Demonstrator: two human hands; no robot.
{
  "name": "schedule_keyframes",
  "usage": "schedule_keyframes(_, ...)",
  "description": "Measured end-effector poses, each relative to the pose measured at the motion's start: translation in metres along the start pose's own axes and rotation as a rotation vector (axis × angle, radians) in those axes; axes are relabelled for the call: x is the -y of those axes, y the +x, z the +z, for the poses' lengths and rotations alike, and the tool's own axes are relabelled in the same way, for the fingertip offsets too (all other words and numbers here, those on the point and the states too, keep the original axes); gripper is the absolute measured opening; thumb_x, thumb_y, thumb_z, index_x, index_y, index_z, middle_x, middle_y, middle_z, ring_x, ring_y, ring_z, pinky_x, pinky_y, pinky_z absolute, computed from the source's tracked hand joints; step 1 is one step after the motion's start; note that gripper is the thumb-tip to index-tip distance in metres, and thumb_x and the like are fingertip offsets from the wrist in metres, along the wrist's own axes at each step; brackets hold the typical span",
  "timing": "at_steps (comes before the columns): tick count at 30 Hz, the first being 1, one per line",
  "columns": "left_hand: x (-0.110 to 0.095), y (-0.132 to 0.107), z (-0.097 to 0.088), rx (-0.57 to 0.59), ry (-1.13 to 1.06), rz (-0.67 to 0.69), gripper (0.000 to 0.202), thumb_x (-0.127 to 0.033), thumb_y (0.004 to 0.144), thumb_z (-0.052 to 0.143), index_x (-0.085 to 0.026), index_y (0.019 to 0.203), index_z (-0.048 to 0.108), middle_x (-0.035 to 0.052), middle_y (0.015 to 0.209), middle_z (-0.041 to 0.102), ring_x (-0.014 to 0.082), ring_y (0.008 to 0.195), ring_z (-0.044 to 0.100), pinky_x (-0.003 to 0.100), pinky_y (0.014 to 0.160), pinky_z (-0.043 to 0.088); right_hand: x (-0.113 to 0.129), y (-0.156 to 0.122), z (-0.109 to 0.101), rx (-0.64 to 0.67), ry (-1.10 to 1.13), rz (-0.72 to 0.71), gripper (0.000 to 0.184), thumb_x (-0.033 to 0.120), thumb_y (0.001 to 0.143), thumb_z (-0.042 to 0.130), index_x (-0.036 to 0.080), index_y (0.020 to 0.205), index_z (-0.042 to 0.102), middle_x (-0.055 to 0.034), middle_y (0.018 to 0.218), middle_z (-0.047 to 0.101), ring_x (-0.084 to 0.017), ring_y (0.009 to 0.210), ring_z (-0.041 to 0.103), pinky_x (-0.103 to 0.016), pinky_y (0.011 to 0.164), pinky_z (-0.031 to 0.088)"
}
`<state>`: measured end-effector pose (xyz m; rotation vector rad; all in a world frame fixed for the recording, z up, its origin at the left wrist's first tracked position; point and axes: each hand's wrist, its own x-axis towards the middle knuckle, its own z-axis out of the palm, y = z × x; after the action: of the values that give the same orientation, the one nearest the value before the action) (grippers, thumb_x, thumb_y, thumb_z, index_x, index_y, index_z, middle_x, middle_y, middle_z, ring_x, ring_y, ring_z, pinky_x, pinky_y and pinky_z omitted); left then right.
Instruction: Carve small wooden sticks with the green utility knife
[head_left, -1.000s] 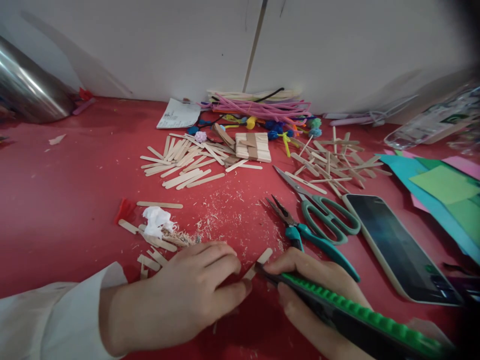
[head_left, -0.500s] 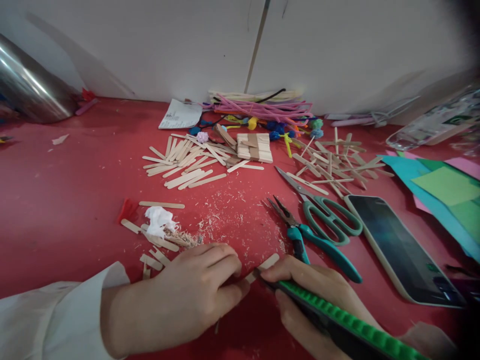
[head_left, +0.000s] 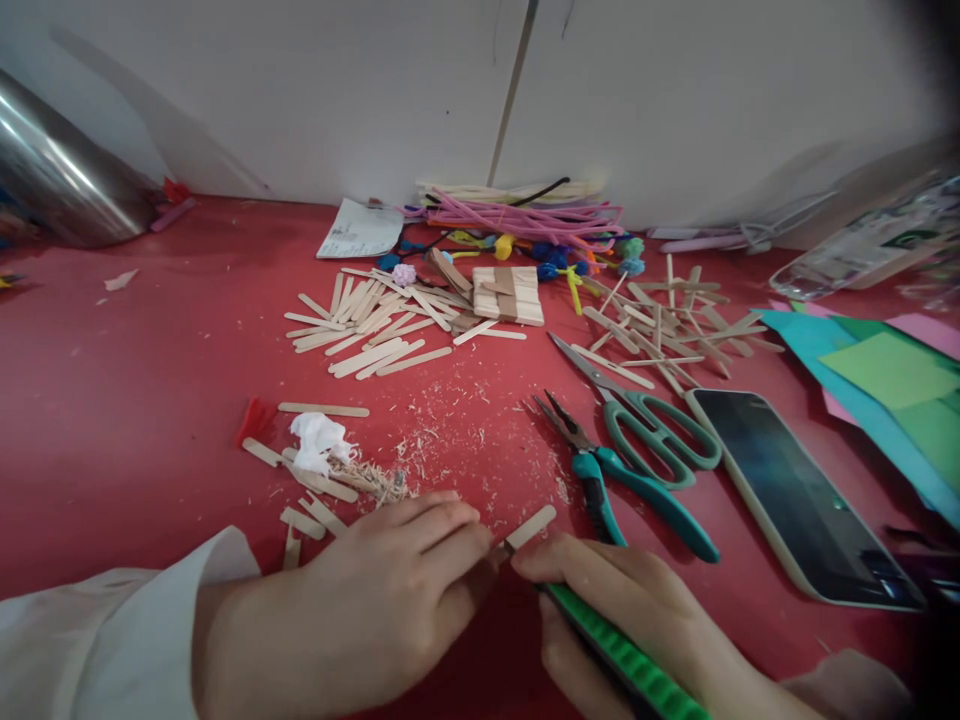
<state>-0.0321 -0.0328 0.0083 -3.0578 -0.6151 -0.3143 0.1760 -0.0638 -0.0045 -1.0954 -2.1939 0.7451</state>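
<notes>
My right hand [head_left: 615,600] is closed around a green-and-black utility knife [head_left: 622,650], its tip down by a wooden craft stick [head_left: 531,527]. The stick lies at a slant on the red table, its rounded far end showing past the knife. Fingers bent and together, my left hand [head_left: 405,590] presses on the near part of that stick, which it mostly hides. Wood shavings [head_left: 382,482], a crumpled white tissue [head_left: 319,442] and cut stick pieces [head_left: 304,523] lie just beyond my left hand.
Pliers [head_left: 600,470], scissors [head_left: 652,430] and a phone [head_left: 795,490] lie to the right. Behind are piles of craft sticks [head_left: 375,320], pink pipe cleaners [head_left: 525,215] and a white wall. A metal bottle [head_left: 67,165] stands far left, coloured paper [head_left: 885,370] far right.
My right hand and the knife have shifted slightly left and nearer me, with the knife handle swung steeper. More of the stick's far end shows. My left hand has barely moved.
</notes>
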Motion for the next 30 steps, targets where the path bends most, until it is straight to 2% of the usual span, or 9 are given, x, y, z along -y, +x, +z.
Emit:
schedule_keyframes(5,-0.010,-0.004,-0.004,0.080,0.108,0.107,0.020,-0.028,0.082,0.054,-0.017,0.086,0.071,0.0057,0.108,0.064,0.0211,0.105,0.054,0.034,0.097,0.033,0.000,0.001,0.001,0.021,-0.027,0.013,0.029,0.000,0.071,0.037,0.018,0.092,0.048,-0.0001,0.064,0.058,-0.010,0.050,0.055,-0.020,0.049,0.046)
schedule_keyframes(11,-0.015,-0.004,-0.007,0.058,0.210,0.073,0.023,-0.028,0.079,0.056,-0.016,0.091,0.072,0.0061,0.107,0.066,0.0213,0.104,0.055,0.033,0.098,0.032,0.000,0.001,-0.002,-0.009,-0.036,-0.042,0.031,-0.001,0.071,0.037,0.021,0.091,0.046,-0.0001,0.066,0.061,-0.010,0.051,0.058,-0.020,0.051,0.048)
schedule_keyframes(15,-0.013,-0.005,-0.006,0.079,0.161,0.075,0.025,-0.029,0.081,0.055,-0.014,0.093,0.071,0.0076,0.111,0.064,0.0222,0.105,0.054,0.034,0.097,0.034,0.000,0.003,-0.011,-0.045,-0.028,-0.004,0.032,0.000,0.073,0.040,0.024,0.093,0.045,0.0012,0.070,0.064,-0.009,0.052,0.060,-0.018,0.048,0.047)
schedule_keyframes(19,-0.013,-0.005,-0.002,0.106,0.097,0.066,0.026,-0.027,0.084,0.050,-0.012,0.097,0.067,0.0105,0.112,0.063,0.0231,0.104,0.054,0.036,0.097,0.034,-0.004,0.001,-0.016,-0.101,-0.107,0.075,0.024,0.005,0.077,0.043,0.025,0.090,0.047,0.0026,0.060,0.062,-0.010,0.044,0.056,-0.019,0.039,0.042)
schedule_keyframes(22,-0.013,-0.005,0.000,0.056,0.103,0.047,0.026,-0.026,0.086,0.048,-0.012,0.098,0.067,0.0094,0.110,0.063,0.0225,0.102,0.054,0.034,0.096,0.035,-0.006,0.000,-0.015,-0.046,-0.080,0.099,0.019,0.008,0.077,0.045,0.024,0.088,0.048,0.0025,0.057,0.059,-0.010,0.042,0.053,-0.019,0.038,0.041)
schedule_keyframes(26,-0.013,-0.005,0.000,0.018,0.081,0.037,0.030,-0.031,0.088,0.045,-0.014,0.095,0.069,0.0063,0.112,0.064,0.0208,0.104,0.054,0.031,0.098,0.033,-0.006,0.000,-0.013,-0.003,-0.031,0.122,0.020,0.006,0.076,0.044,0.024,0.086,0.048,0.0065,0.052,0.052,-0.007,0.037,0.044,-0.016,0.038,0.038)
schedule_keyframes(30,-0.012,-0.004,-0.002,0.052,0.081,0.081,0.028,-0.026,0.086,0.047,-0.012,0.098,0.068,0.0071,0.115,0.063,0.0207,0.106,0.054,0.031,0.097,0.035,-0.007,0.001,-0.011,0.018,-0.013,0.138,0.019,0.007,0.076,0.043,0.023,0.085,0.047,0.0076,0.052,0.047,-0.006,0.039,0.041,-0.015,0.039,0.037)
